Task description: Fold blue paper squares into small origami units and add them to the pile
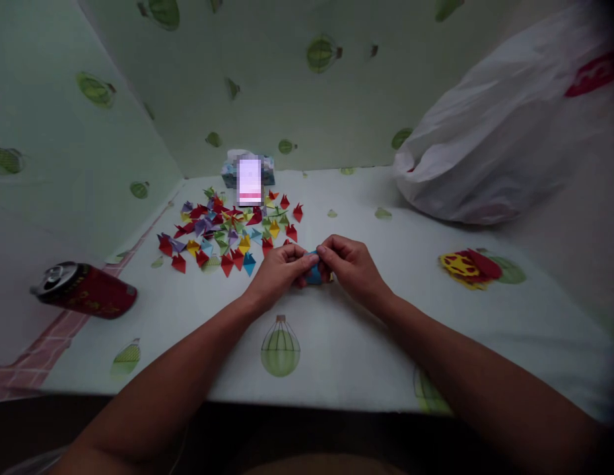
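A small piece of blue paper (313, 274) is pinched between my two hands, just above the middle of the table. My left hand (286, 265) grips its left side with thumb and fingers. My right hand (347, 260) closes on its upper right part, with the thumb pressed on the edge. A bit of yellow shows under the paper at the right; what it is I cannot tell. Fingers hide much of the paper's shape. Left of my hands lie many small folded paper figures (226, 264) in red, yellow, green, blue and purple.
An open red drink can (94, 290) is at the left edge. A lit phone (250, 181) leans by a tissue box (230, 173) at the back. A large white plastic bag (465, 158) fills the back right. Red and yellow cut pieces (468, 266) lie to the right.
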